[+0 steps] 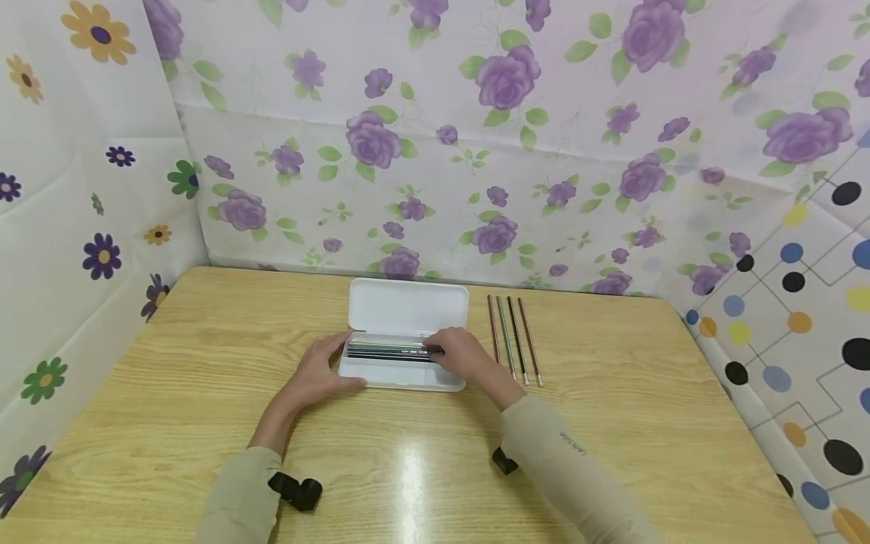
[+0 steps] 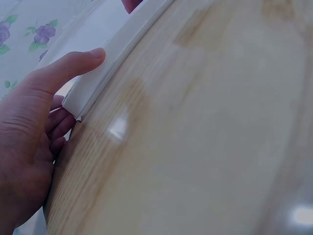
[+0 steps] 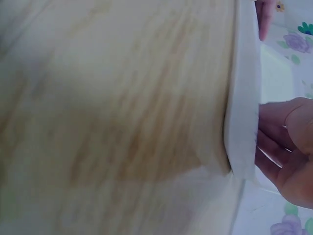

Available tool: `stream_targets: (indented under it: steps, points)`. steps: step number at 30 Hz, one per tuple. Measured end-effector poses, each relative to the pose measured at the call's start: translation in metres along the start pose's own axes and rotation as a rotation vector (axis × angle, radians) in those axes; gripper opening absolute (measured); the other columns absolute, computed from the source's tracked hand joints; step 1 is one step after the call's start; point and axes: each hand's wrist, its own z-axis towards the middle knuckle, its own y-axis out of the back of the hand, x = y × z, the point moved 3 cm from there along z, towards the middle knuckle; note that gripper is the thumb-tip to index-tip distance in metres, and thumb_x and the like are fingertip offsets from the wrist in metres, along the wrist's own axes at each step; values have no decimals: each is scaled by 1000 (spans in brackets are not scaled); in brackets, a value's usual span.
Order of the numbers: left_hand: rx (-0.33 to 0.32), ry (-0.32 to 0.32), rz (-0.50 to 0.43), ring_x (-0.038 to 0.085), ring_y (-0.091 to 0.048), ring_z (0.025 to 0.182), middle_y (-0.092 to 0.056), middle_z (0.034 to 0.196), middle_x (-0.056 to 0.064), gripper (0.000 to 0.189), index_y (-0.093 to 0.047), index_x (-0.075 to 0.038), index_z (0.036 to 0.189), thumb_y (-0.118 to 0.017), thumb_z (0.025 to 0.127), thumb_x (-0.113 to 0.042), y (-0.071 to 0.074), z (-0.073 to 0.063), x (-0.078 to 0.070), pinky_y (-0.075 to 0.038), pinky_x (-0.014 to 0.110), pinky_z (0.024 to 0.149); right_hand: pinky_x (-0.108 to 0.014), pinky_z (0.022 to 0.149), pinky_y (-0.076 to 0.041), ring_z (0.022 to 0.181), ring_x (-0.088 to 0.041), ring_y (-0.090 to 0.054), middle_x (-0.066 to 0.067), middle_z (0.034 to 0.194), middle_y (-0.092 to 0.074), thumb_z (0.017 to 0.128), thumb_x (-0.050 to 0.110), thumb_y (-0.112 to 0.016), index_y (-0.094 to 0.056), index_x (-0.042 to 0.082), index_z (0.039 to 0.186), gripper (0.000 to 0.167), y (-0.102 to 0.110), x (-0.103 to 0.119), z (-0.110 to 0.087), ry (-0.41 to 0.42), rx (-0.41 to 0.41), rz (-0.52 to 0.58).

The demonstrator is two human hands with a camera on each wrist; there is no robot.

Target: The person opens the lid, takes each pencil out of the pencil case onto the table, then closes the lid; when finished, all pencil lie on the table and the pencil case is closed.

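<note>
A white pencil case (image 1: 401, 375) lies on the table with its lid (image 1: 408, 306) raised at the back. Several dark pencils (image 1: 387, 351) lie lengthwise in its rear part. My left hand (image 1: 319, 372) grips the case's left end, thumb over the front edge and fingers round the side. In the left wrist view, the left thumb (image 2: 78, 63) rests on the white rim. Inside the case, my right hand (image 1: 458, 353) pinches a dark pencil near its right end. The right wrist view shows the right hand (image 3: 293, 147) reaching in, its fingertips hidden behind the case wall.
Several more pencils (image 1: 514, 340) lie side by side on the wooden table (image 1: 381, 468), just right of the case. Flowered cloth (image 1: 435, 189) hangs at the table's back edge, and patterned cloth also hangs at both sides.
</note>
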Motion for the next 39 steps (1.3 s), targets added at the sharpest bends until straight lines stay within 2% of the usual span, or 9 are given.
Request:
stream_targets:
  steps: [7, 17, 23, 28, 39]
  points:
    - [1, 6, -3, 43, -31, 132, -39, 146, 22, 97, -40, -3, 147, -86, 68, -35, 0, -1, -1, -24, 59, 106, -37, 83, -52, 94, -24, -65, -8, 99, -71, 88, 1, -69, -76, 6, 102, 17, -1, 2, 0, 41, -43, -42]
    - [0, 9, -5, 43, -32, 131, -39, 147, 22, 97, -39, -2, 147, -87, 68, -34, 0, -2, -3, -24, 59, 106, -33, 74, -52, 86, -22, -61, -8, 94, -65, 89, 0, -67, -73, 5, 108, 21, -5, 3, 0, 37, -15, -54]
    - [2, 12, -3, 43, -32, 131, -39, 147, 22, 97, -39, -2, 146, -86, 68, -34, 1, -2, -3, -24, 59, 106, -35, 77, -52, 89, -23, -59, -9, 97, -63, 90, -2, -65, -71, 4, 110, 22, -5, 3, -3, 33, -6, -62]
    - [1, 17, -3, 42, -32, 130, -39, 146, 22, 98, -39, -2, 146, -87, 68, -35, 2, -2, -4, -24, 59, 105, -34, 77, -52, 89, -21, -60, -9, 97, -63, 93, 2, -62, -70, 2, 108, 17, 2, 2, -5, 9, -31, -8]
    - [-2, 0, -3, 42, -34, 128, -41, 145, 22, 96, -41, -1, 145, -87, 67, -34, 2, -2, -5, -26, 58, 104, -26, 65, -50, 79, -14, -59, -3, 89, -63, 91, 6, -64, -69, 2, 103, 13, 20, -2, -9, -142, -79, 225]
